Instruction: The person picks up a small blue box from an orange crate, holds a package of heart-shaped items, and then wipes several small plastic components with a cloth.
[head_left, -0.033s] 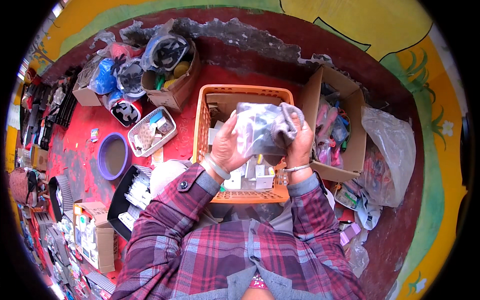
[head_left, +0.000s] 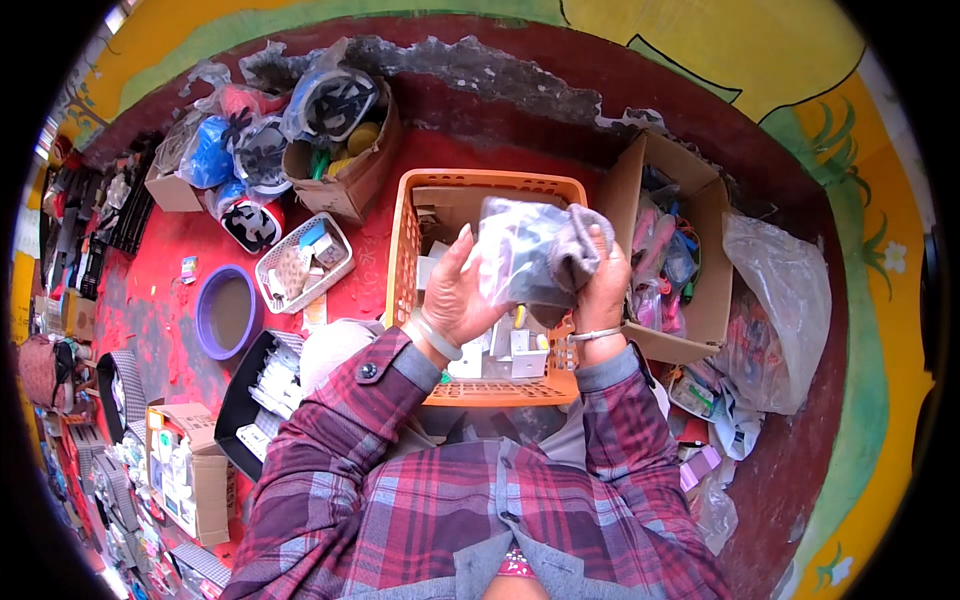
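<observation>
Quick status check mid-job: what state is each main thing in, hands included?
Left hand: open, fingers spread beside the packet; contact unclear
Right hand: closed on the cloth
Grey cloth: bunched, against the packet
Clear packet: held up; sealed or not, can't tell
Orange basket: open-topped, partly filled
Purple basin: uncovered
White basket: uncovered, holding small items
Right-side cardboard box: open, filled

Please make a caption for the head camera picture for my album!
Over an orange basket, right hand holds grey cloth and clear packet, left hand close.
</observation>
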